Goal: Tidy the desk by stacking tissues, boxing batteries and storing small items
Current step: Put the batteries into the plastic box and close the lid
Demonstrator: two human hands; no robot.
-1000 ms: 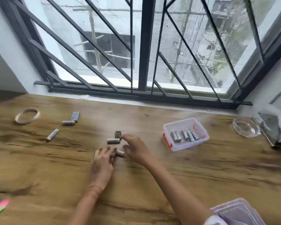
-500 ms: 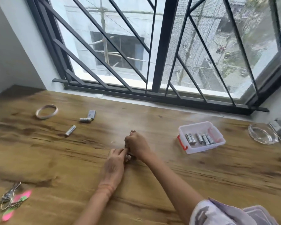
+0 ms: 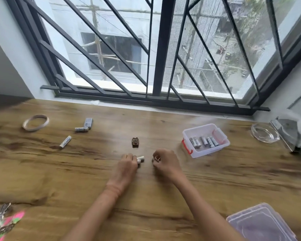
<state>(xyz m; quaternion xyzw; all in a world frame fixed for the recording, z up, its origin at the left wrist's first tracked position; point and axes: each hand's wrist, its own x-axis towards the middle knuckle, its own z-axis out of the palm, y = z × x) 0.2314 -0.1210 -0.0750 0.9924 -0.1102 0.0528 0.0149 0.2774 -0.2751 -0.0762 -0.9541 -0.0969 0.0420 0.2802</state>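
My left hand (image 3: 127, 166) rests on the wooden desk (image 3: 76, 171), fingers curled around a white battery (image 3: 140, 159) whose end sticks out. My right hand (image 3: 164, 163) is closed beside it, a little apart; a small pale end shows at its fingertips, but what it holds is unclear. A small clear box with a red latch (image 3: 187, 150) stands to the right with several batteries inside. More batteries lie loose at the left: one (image 3: 65, 142) alone, another (image 3: 81, 129) next to a grey lighter (image 3: 88, 122).
A small brown carved item (image 3: 135, 142) sits just beyond my hands. A tape ring (image 3: 35, 122) lies far left, keys with a pink tag (image 3: 5, 221) near left. A glass ashtray (image 3: 264, 134) and a clear lidded container (image 3: 261, 223) are on the right.
My hands were pressed together over the batteries; now they have drawn apart. The battery beside the brown item is gone from the desk. The view has shifted.
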